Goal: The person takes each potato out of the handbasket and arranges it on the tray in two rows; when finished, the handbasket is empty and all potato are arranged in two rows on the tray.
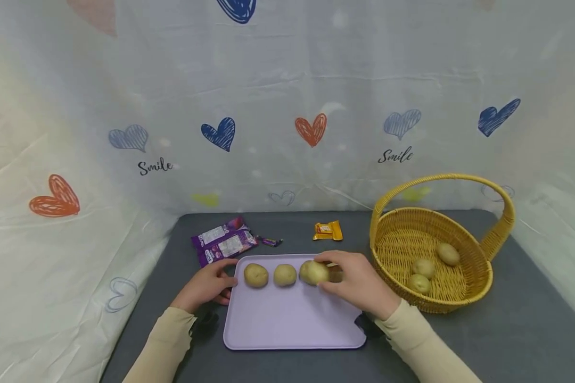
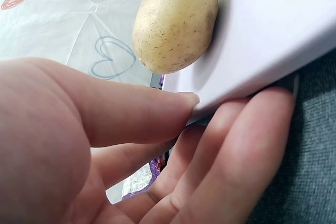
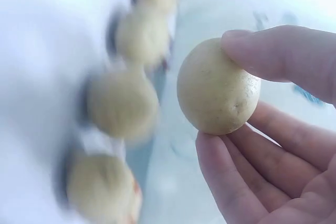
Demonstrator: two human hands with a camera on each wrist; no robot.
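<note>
My right hand (image 1: 359,279) pinches a potato (image 3: 218,87) between thumb and fingertips, holding it over the upper part of a lilac tray (image 1: 292,327). Several potatoes lie in a row on that tray, blurred in the right wrist view; one potato (image 1: 256,275) is nearest the left rim, with another potato (image 1: 285,275) beside it. Part of the row is hidden behind my right hand and the held potato. At the tray's upper left edge, my left hand (image 1: 206,284) grips the rim, thumb on top and fingers curled underneath, close to the leftmost potato (image 2: 176,22).
A yellow wicker basket (image 1: 388,255) with a tall handle stands to the right, with 3 potatoes inside. Behind the tray lie a purple snack packet (image 1: 225,242), a small purple-wrapped sweet (image 1: 270,241) and an orange packet (image 1: 328,231) on the dark tabletop (image 1: 522,319).
</note>
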